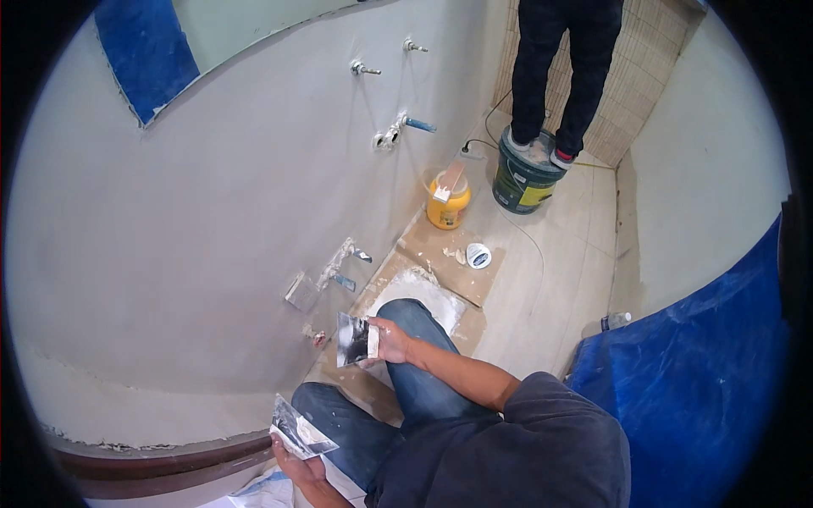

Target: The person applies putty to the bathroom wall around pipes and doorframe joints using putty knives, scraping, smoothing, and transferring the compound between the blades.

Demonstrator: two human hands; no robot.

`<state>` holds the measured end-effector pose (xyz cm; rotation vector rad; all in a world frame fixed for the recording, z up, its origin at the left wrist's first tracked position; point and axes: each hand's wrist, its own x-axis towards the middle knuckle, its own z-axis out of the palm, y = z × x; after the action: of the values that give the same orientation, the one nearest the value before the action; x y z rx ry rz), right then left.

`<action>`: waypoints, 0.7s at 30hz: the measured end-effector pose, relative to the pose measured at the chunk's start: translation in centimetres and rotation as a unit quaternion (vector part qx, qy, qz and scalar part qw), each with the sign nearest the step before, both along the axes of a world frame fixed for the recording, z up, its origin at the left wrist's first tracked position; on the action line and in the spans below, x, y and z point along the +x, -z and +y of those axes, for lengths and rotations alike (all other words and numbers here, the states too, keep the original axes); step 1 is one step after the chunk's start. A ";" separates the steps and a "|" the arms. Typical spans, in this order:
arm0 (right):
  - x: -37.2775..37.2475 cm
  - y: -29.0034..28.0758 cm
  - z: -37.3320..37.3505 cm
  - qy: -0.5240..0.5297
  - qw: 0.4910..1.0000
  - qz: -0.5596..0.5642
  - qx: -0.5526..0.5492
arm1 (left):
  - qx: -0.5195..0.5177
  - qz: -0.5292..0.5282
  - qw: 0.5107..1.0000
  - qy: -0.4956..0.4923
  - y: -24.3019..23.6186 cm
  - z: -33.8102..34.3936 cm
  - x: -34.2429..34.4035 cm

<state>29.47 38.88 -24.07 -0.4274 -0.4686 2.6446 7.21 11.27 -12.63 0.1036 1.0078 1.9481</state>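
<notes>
My left hand [298,464] grips a broad metal putty knife [298,428] with white compound smeared on its blade, held low beside my left knee. In my right hand [389,340] is a second wide putty knife [352,339], its shiny dark blade edged with white. This blade is in front of the grey wall [203,279], near my right knee; I cannot tell whether it touches. Close by on the wall are a square box cover [301,291] and capped pipe stubs [343,282] ringed with white compound.
White-dusted cardboard [440,262] covers the floor along the wall. A yellow bucket [449,203] with a tool across it stands farther off. Another person [563,68] stands on a dark green bucket [527,182]. Blue sheeting [677,364] hangs at right, near a small bottle [616,321].
</notes>
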 end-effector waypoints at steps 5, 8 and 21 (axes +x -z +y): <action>-0.1 0.1 -0.7 0.005 0.998 -0.054 0.030 | -0.056 0.029 0.998 -0.014 -1.1 0.9 0.1; -0.2 -0.1 -1.2 -0.008 0.997 -0.069 0.027 | -0.053 0.049 0.997 -0.009 -1.0 0.7 -0.1; -1.2 -9.5 -4.1 0.082 0.778 -0.293 0.550 | -0.283 0.532 0.792 0.093 -2.3 8.9 -4.3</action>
<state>28.28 34.79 -14.57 -0.7986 -1.8882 1.5719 2.87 20.17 -10.28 0.9990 2.1632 1.2267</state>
